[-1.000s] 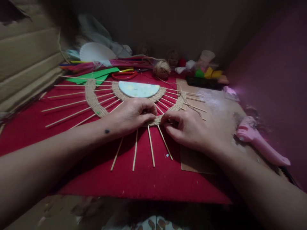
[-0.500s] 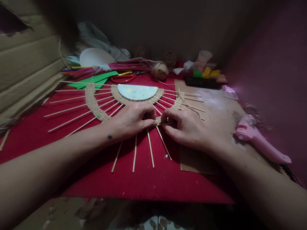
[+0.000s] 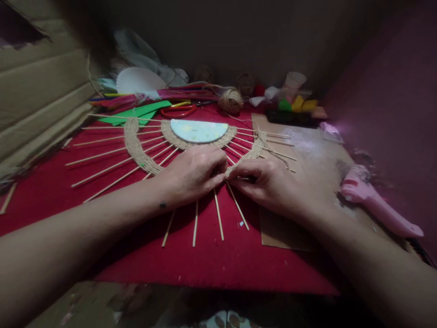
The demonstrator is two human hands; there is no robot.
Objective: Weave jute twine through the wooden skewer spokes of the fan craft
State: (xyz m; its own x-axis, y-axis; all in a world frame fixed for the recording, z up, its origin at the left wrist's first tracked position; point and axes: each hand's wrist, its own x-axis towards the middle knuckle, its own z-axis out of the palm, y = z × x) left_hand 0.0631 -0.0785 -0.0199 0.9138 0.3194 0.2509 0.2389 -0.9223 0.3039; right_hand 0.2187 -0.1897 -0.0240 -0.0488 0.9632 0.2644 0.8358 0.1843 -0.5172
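Note:
A half-round frame of thin wooden sticks (image 3: pixel 219 216) fans out from a light blue patterned half-disc (image 3: pixel 198 131). One woven twine band (image 3: pixel 168 135) hugs the half-disc, and a wider outer woven band (image 3: pixel 136 150) crosses the sticks farther out. My left hand (image 3: pixel 198 172) is closed on the outer band near its lower middle. Right beside it, my right hand (image 3: pixel 264 180) pinches twine at that band; its fingertips partly hide the strand. Loose twine (image 3: pixel 277 155) lies over the sticks on the right and seems to lead towards a twine ball (image 3: pixel 231 101).
Red-handled scissors (image 3: pixel 179 110), green strips (image 3: pixel 136 114) and a white fluted plate (image 3: pixel 139 81) lie at the back. A cardboard sheet (image 3: pixel 285 232) is under the frame's right side. A pink glue gun (image 3: pixel 375 200) rests at the right. Cardboard (image 3: pixel 41 86) stands at left.
The view has shifted slightly, moving everything a little to the right. My fingertips have drawn closer together at the outer band, and my right fingers look straighter.

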